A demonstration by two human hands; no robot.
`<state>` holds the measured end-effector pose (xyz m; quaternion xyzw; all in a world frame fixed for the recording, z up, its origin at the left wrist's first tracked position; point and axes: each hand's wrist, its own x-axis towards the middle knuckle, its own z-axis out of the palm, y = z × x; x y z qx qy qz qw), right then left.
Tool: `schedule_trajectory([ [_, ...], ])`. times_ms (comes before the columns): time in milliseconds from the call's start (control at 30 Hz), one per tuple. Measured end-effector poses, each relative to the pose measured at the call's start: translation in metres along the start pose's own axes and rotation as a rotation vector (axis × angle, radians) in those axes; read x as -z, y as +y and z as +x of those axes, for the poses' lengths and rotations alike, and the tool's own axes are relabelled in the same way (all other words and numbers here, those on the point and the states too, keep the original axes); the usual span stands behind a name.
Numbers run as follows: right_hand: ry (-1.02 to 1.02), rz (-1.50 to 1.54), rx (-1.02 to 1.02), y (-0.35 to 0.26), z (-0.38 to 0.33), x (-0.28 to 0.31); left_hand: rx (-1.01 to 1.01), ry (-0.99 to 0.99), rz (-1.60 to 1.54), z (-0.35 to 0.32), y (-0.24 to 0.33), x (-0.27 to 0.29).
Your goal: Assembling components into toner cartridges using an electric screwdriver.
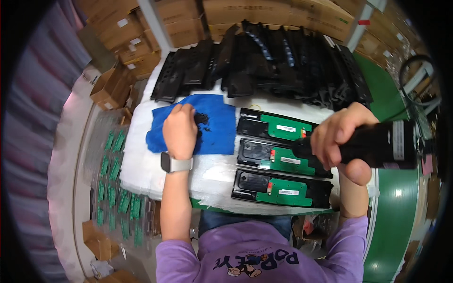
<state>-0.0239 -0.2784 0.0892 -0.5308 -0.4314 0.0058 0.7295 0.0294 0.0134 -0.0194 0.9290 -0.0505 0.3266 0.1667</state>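
My left hand (pixel 180 129), with a watch (pixel 175 163) on its wrist, is on a blue cloth (pixel 219 134), fingers curled together beside a heap of tiny black pieces that look like screws (pixel 203 121). Whatever those fingers pinch is hidden. An electric screwdriver (pixel 377 145), black and lying nearly level, is in my right hand (pixel 342 137); its tip end points left over the panels. Three long black plastic housings lie in a row: the far one (pixel 251 123), the middle one (pixel 252 152) and the near one (pixel 246 183). Each carries a green circuit board (pixel 286 192).
Black plastic housings (pixel 264 61) are piled along the table's far side. Clear trays with small green boards (pixel 113 167) stand at the left. Cardboard boxes (pixel 264 12) line the back. A green surface (pixel 394 207) runs along the right, and a cable (pixel 401 111) hangs there.
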Motion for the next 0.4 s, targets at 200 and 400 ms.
schedule_trajectory([
  [200,0.151,-0.076,-0.117,0.008,0.001,-0.001,0.382,-0.256,-0.75,-0.005,-0.01,-0.003],
  [400,0.211,-0.067,-0.04,0.014,0.002,0.0,0.767,-0.532,-2.025,-0.013,-0.001,-0.033],
])
